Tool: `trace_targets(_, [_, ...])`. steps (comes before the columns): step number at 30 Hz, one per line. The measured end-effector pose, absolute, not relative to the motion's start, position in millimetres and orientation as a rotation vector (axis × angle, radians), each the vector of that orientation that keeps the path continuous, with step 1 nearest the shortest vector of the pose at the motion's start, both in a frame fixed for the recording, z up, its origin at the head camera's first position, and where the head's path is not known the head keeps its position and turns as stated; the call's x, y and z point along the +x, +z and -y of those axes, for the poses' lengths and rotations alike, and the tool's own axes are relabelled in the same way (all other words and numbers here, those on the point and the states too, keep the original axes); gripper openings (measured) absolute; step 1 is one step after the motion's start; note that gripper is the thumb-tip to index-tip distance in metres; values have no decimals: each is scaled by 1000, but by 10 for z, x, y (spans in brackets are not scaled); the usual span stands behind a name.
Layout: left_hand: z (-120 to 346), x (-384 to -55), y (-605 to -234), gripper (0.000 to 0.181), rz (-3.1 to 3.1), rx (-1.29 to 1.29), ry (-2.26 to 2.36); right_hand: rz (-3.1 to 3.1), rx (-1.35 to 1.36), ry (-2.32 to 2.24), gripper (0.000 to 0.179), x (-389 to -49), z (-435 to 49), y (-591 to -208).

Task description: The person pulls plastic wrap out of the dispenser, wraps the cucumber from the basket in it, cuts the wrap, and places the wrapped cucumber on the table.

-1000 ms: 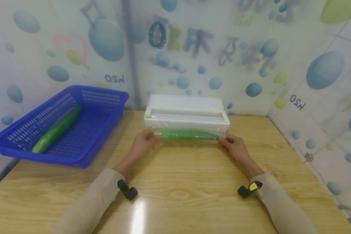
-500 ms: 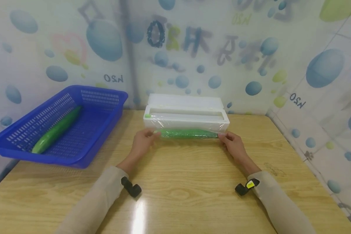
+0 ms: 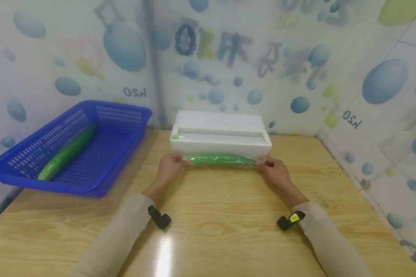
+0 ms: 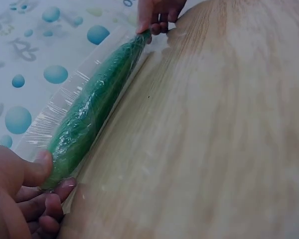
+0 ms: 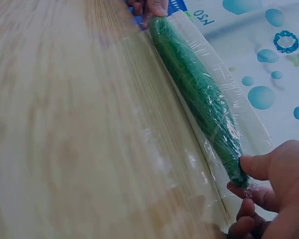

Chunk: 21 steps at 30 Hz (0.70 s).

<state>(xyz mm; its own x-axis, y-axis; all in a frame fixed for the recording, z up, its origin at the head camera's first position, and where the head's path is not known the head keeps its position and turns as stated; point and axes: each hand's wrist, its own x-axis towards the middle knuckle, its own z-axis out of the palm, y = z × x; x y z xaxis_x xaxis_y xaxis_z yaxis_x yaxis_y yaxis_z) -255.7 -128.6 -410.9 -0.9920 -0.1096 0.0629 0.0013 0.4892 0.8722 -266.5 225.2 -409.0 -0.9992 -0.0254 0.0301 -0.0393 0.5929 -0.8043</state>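
Observation:
A green cucumber (image 3: 216, 159) wrapped in clear plastic film lies level between my hands, just in front of the white cling film box (image 3: 222, 148). My left hand (image 3: 170, 167) pinches its left end; in the left wrist view the thumb is on top and the fingers are curled beneath. The right end is pinched by my right hand (image 3: 275, 171), whose thumb presses on the bunched film in the right wrist view. Glossy film (image 5: 204, 174) also stretches between the cucumber and the box. The box's lid stands raised, with a slide cutter strip carrying a green tab (image 3: 175, 137) along its opening.
On the left of the wooden table (image 3: 215, 231) stands a blue plastic basket (image 3: 124, 169), with an unwrapped cucumber (image 3: 69, 152) inside. A patterned wall (image 3: 228, 96) rises behind the box, and another closes off the right side.
Both hands keep their grip on the wrapped cucumber's ends. Its position shifts only slightly, and the wrists have drawn a little inward.

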Motion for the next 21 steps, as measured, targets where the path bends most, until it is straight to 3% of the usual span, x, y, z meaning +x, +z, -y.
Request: trace_targets(21, [1294, -2549, -4064, 32, 2738, 132, -1344, 2790, 54, 1248, 30, -2650, -2246, -4122])
